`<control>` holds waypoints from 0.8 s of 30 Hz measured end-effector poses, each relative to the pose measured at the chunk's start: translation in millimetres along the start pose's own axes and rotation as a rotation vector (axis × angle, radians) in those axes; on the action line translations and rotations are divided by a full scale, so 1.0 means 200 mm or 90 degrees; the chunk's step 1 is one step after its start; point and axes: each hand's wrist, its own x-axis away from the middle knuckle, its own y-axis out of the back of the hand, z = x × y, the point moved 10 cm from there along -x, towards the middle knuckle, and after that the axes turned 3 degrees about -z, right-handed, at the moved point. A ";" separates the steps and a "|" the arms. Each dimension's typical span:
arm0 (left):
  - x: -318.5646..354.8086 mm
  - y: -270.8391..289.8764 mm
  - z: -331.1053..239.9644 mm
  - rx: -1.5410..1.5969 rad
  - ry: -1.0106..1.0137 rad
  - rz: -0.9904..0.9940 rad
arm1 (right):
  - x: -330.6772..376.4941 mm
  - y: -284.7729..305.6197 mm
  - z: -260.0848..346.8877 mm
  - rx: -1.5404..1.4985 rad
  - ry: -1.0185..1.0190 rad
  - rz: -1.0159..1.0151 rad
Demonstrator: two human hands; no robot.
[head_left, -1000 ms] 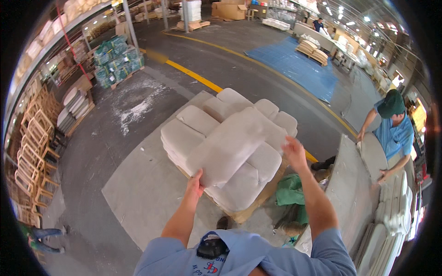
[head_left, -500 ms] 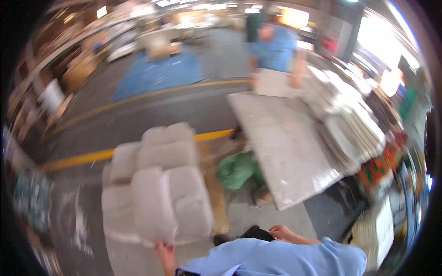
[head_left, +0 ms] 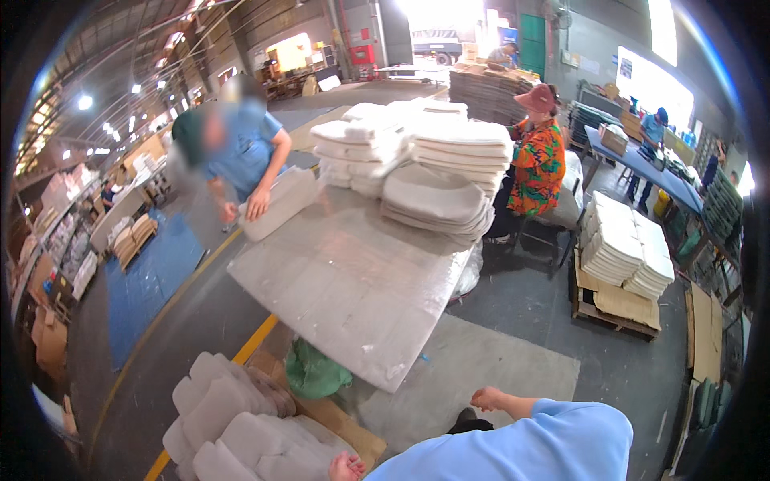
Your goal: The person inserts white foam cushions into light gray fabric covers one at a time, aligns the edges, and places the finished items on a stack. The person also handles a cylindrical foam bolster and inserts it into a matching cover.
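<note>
My left hand (head_left: 346, 466) is at the bottom edge, beside a pile of pale padded cushions (head_left: 261, 449). Its fingers look loosely bent and apart, with nothing seen in them. My right hand (head_left: 486, 398) hangs in front of me above the grey floor, empty, its fingers slightly curled but not closed. Ahead stands a table with a shiny grey top (head_left: 345, 280). Stacked grey-white cushion pieces (head_left: 437, 200) lie at its right side, and taller white stacks (head_left: 461, 144) rise behind them.
A co-worker in a blue shirt (head_left: 245, 148) holds a pale cushion (head_left: 281, 204) at the table's far left. Someone in an orange patterned shirt (head_left: 539, 168) sits beyond the stacks. A green bag (head_left: 315, 370) sits under the near corner. White stacks (head_left: 613, 244) fill a pallet (head_left: 613, 317) at right.
My view has swung to the right, so the table sits more central and the cushion pile is lower. My left hand no longer touches the pile's front edge. The co-worker's cushion is tilted.
</note>
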 end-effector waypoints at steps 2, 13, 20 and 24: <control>-0.10 -0.22 -0.08 -0.031 -0.106 -0.044 | -0.01 0.08 -0.20 -0.017 -0.004 0.010; -0.56 -1.58 0.30 -0.353 -0.021 0.048 | -0.01 0.90 -1.24 -0.337 -0.283 -0.229; -0.89 -1.99 0.42 -0.625 0.051 0.115 | -0.31 1.12 -0.79 -0.605 -0.123 -0.116; -1.13 -2.15 0.17 -0.641 0.001 0.071 | -0.46 1.43 -0.29 -0.766 0.000 -0.074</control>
